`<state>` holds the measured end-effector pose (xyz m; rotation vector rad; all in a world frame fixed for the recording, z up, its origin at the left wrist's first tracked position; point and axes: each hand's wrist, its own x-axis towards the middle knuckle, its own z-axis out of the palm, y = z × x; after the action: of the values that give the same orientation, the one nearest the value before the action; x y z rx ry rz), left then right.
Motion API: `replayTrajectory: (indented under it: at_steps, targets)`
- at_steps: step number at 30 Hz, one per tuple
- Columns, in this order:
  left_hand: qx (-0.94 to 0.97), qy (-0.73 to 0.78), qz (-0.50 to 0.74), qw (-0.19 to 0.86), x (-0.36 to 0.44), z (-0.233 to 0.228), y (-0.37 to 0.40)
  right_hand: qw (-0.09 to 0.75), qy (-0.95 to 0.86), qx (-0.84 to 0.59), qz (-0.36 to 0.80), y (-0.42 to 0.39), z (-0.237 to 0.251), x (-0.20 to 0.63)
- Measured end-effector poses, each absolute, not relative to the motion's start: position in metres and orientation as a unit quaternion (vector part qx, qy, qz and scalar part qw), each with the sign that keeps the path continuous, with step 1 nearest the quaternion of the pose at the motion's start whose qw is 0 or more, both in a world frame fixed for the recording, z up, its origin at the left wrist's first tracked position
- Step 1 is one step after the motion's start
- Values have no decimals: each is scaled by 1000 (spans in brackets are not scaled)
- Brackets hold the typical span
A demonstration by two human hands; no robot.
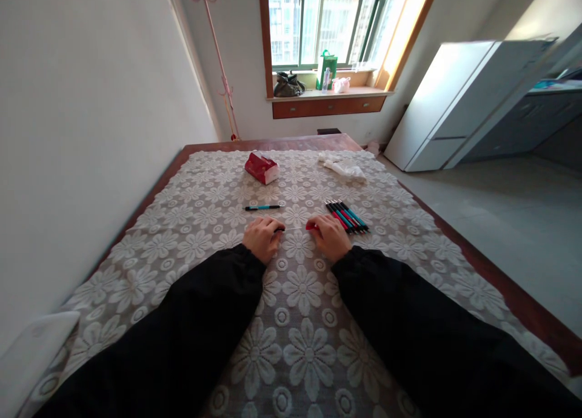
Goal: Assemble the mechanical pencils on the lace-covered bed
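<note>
Left hand (262, 238) is curled, its fingers pinching the dark tip of a pen part (279, 229); right hand (331, 236) is curled too, fingers gripping a red barrel (311, 227). A thin refill (293, 228) appears to bridge them, though the view is too small to be sure. The long axis runs left-right, just above the lace cloth (300, 296) on the desk. Risk: uneven pull bends the thin piece, or a small part drops into the lace pattern. Teal pen (262, 207) lies beyond; pen bundle (347, 216) to the right.
</note>
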<state>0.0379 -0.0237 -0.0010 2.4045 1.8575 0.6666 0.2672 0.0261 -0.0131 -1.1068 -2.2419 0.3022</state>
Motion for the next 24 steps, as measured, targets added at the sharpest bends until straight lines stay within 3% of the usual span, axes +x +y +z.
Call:
replayTrajectory:
  at_steps: [15,24]
  targets:
    - [790,565,236,12,37,-2,-23,287,-856,-419,95,20,-11,265]
    - [834,468,283,78,38,-3,-21,296,-903,-271,155,17,-14,261]
